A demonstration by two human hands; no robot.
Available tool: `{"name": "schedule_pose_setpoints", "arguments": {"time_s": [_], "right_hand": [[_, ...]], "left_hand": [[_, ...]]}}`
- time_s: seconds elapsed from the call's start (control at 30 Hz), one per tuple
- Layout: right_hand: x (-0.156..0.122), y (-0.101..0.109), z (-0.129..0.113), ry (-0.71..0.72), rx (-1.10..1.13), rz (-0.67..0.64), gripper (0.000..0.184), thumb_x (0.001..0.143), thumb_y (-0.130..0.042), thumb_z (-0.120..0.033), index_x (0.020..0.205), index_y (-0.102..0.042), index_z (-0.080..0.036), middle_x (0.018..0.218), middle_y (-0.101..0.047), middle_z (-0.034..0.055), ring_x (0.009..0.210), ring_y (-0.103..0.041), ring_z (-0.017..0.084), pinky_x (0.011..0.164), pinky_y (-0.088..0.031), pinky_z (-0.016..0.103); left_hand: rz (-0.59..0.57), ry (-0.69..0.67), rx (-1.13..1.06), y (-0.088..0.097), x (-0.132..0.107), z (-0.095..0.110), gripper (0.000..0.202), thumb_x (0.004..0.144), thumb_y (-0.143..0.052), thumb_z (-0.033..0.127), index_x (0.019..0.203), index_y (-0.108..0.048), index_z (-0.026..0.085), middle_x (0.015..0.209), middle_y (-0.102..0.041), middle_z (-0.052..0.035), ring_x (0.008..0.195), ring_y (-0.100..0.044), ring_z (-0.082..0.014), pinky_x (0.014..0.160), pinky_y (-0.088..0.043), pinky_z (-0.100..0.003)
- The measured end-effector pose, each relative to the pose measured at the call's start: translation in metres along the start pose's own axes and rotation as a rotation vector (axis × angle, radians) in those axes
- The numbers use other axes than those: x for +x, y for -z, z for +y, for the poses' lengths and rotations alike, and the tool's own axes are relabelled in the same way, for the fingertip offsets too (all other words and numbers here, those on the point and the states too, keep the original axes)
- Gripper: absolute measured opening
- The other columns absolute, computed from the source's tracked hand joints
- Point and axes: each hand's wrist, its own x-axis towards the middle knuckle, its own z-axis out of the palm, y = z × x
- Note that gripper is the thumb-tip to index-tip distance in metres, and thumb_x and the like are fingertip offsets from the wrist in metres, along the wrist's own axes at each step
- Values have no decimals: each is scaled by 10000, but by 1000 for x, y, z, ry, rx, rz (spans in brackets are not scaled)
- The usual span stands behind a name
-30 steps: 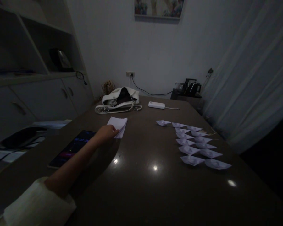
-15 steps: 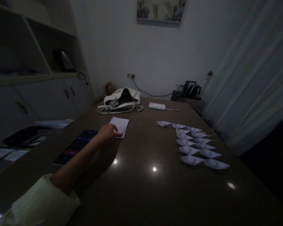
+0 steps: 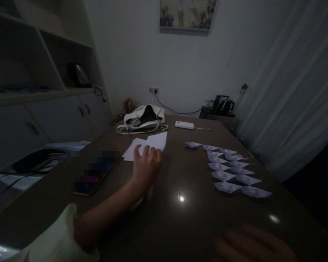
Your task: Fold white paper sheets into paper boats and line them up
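Observation:
My left hand (image 3: 147, 165) is closed on a white sheet of paper (image 3: 159, 140), its fingers curled and the sheet standing up behind them. Beside it lie other white sheets of paper (image 3: 130, 150), flat on the dark table and partly hidden by the hand. My right hand (image 3: 254, 244) shows at the bottom right edge, smeared by motion, so its fingers cannot be made out. Several folded paper boats (image 3: 223, 176) stand in rows on the right side of the table.
A phone (image 3: 91, 178) lies left of my forearm, its screen pixelated. Toward the back are a white handbag (image 3: 143, 118) and a white power bank (image 3: 184, 125) with a short cable. The brown table (image 3: 180, 225) has a glossy top. Shelves stand left, a curtain hangs right.
My left hand has moved right and nearer, drawing a sheet away from the other paper. My right hand has come into view at the bottom right. The view has shifted slightly.

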Motion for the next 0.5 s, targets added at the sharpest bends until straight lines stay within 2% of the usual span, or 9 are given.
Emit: {"name": "schedule_pose_setpoints", "arguments": {"time_s": [0.07, 0.13, 0.2, 0.27, 0.37, 0.43, 0.5], "right_hand": [[-4, -3, 7, 59, -42, -23, 276, 897, -541, -276, 1171, -580, -267, 1214, -584, 78, 1080, -546, 232, 903, -481, 418], [-1, -9, 21, 148, -127, -82, 381, 839, -556, -153, 1205, -579, -254, 1230, -601, 77, 1132, -523, 254, 969, -429, 462], [4, -17, 36, 245, -217, -176, 431, 791, -529, -79, 1193, -596, -218, 1232, -613, 76, 1105, -546, 259, 940, -449, 470], [7, -24, 48, 254, -166, -236, 367, 793, -502, -57, 1101, -644, -199, 1171, -650, 85, 1045, -597, 218, 894, -487, 394], [7, -29, 53, 189, 3, -306, 252, 807, -505, -83, 936, -696, -185, 968, -718, 75, 899, -663, 194, 802, -510, 321], [5, -27, 52, 119, 103, -351, 196, 827, -534, -145, 896, -711, -192, 885, -730, 55, 824, -677, 192, 758, -506, 302], [5, -22, 53, 18, 190, -381, 176, 855, -555, -240, 894, -722, -203, 878, -733, 46, 817, -676, 194, 756, -496, 295]], "left_hand": [[-16, -149, -59, 2, -17, 23, 261, 881, -389, 58, 887, -645, 110, 856, -678, -131, 885, -609, -285, 902, -387, -488], [-26, -290, -136, 0, -33, 41, 181, 862, -462, 74, 871, -639, 109, 818, -683, -111, 826, -626, -265, 858, -433, -455], [-30, -390, -218, -1, -45, 52, 131, 863, -505, 125, 905, -628, 107, 788, -684, -94, 809, -634, -261, 855, -445, -455], [-90, -468, -316, 1, -51, 56, 153, 879, -496, 158, 975, -602, 105, 815, -688, -84, 789, -638, -247, 812, -470, -431], [-246, -451, -482, 8, -55, 51, 167, 902, -485, 252, 982, -574, 135, 842, -688, -70, 758, -638, -232, 763, -482, -415], [-331, -402, -647, 12, -55, 41, 365, 826, -589, 462, 1037, -551, 166, 924, -679, -69, 833, -626, -251, 777, -474, -413], [-406, -338, -789, 12, -56, 29, 464, 759, -641, 526, 1063, -543, 189, 980, -659, -60, 870, -611, -244, 751, -471, -366]]}}
